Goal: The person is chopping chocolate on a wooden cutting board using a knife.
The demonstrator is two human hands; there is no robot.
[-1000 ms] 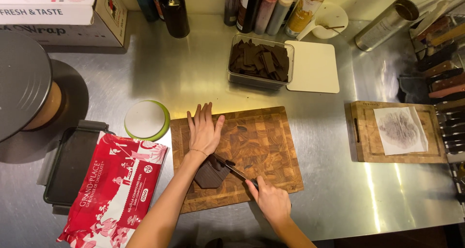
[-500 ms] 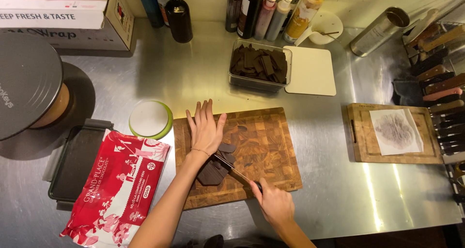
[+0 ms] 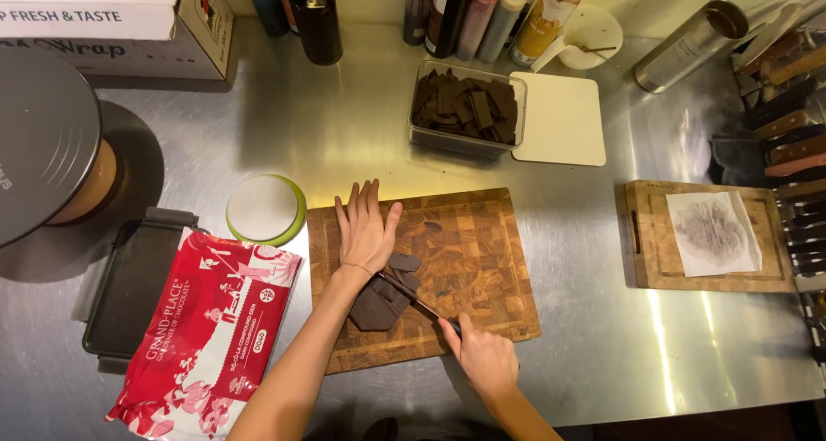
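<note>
My left hand lies flat with the fingers stretched out and close together, palm pressed down over the back of the knife, so its grip is open and holds nothing closed in. My right hand has its grip closed tight around the knife's handle, near the front edge of the wooden cutting board. The blade runs slantwise from that hand up toward my left wrist and sits on the dark chocolate block, which lies on the left half of the board, just below my left palm. A few cut pieces of chocolate rest beside the blade, touching or nearly touching the block. To the left of the board, a red and white bag lies on the steel surface, partly over a dark tray, and a round green-rimmed lid sits just off the board's left corner. Behind the board stands a clear tub of chocolate pieces with a white lid beside it. A second, smaller wooden board with a sheet of paper on it lies well apart to the right.
</note>
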